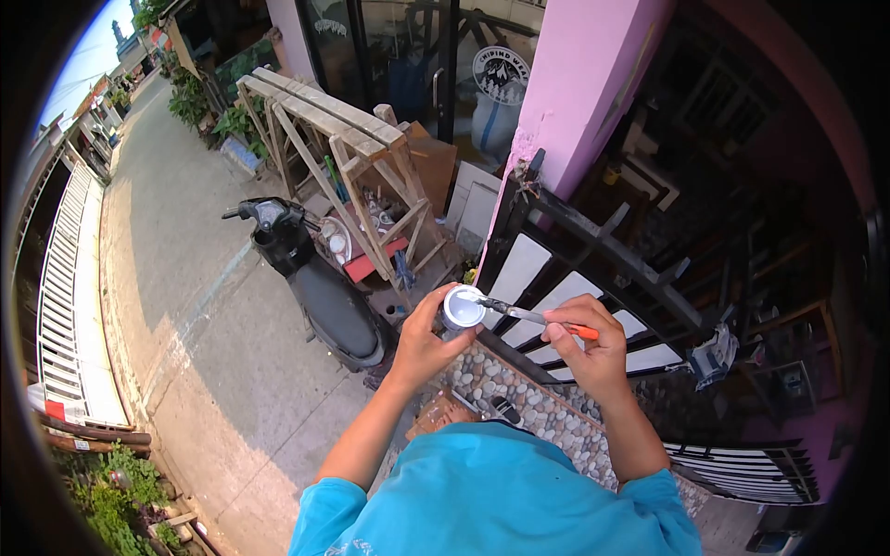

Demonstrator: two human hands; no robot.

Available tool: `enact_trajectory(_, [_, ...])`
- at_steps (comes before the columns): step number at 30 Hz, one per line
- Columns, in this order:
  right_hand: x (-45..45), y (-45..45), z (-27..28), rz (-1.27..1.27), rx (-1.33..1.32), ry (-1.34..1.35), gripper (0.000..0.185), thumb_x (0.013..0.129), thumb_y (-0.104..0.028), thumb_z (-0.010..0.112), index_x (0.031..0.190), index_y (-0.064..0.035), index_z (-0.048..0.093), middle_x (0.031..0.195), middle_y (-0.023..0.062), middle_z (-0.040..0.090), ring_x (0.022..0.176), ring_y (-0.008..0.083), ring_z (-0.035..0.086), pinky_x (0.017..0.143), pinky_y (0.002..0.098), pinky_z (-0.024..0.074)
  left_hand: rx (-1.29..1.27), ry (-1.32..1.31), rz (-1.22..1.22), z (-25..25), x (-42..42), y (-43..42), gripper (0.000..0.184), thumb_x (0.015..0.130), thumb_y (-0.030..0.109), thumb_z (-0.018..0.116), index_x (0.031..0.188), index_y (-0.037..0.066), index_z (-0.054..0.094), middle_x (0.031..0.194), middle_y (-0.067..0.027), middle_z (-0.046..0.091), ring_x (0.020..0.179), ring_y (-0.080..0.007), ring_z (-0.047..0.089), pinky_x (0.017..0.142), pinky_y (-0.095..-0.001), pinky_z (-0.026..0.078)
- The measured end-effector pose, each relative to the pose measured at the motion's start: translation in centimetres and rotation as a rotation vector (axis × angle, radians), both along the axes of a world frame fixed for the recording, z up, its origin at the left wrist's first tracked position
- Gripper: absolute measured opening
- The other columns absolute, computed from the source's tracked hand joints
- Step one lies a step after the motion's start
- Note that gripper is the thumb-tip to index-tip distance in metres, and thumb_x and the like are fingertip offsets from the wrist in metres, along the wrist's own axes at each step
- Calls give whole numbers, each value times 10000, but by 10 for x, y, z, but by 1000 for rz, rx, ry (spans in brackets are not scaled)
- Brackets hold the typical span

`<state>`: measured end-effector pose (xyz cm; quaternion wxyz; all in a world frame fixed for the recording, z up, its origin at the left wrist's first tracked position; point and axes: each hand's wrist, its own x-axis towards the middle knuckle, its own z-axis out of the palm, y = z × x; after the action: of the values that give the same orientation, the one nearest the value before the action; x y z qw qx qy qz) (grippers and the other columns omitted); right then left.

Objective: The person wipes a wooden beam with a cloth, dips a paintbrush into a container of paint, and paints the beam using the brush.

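Observation:
My left hand [425, 341] is wrapped around a small open paint pot [464, 309] with white paint inside, held up in front of my chest. In my right hand [591, 345], pinched between thumb and fingers, is a paintbrush [527, 315] with an orange handle end and a silver middle. Its dark bristles point left, and their white-coated tip lies over the rim of the pot; whether it touches the paint I cannot tell. Just beyond my right hand stands a black metal gate [556, 255] with white panels.
A parked scooter [329, 301] stands to the left, beside a wooden trestle [348, 139]. A pink pillar [593, 83] rises behind the gate. Pebble-patterned paving [556, 417] lies below me, with a cardboard piece [440, 412] near my feet. A concrete road [185, 352] runs along the left.

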<state>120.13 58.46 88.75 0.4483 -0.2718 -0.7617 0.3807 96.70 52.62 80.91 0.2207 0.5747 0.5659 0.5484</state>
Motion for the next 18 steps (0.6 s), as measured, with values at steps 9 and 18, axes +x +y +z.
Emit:
enact_trajectory(9, [0,5,-46,-120,-856,623,243,1024,-218,569,1082,10,630,811,66,645,708,174,664,627,290,549,42,4,1,5,3,8,591,736,123,835,1253,-9,582,1209,-148,659,1131,-265,648,981,-353,485])
enact_trajectory(18, [8,22,-50,-152,-1159,913,208,975,-253,637,972,-47,668,759,40,666,687,178,675,643,284,567,70,-34,8,4,11,15,620,718,136,854,1247,-41,582,1142,-153,685,1058,-231,672,954,-350,503])
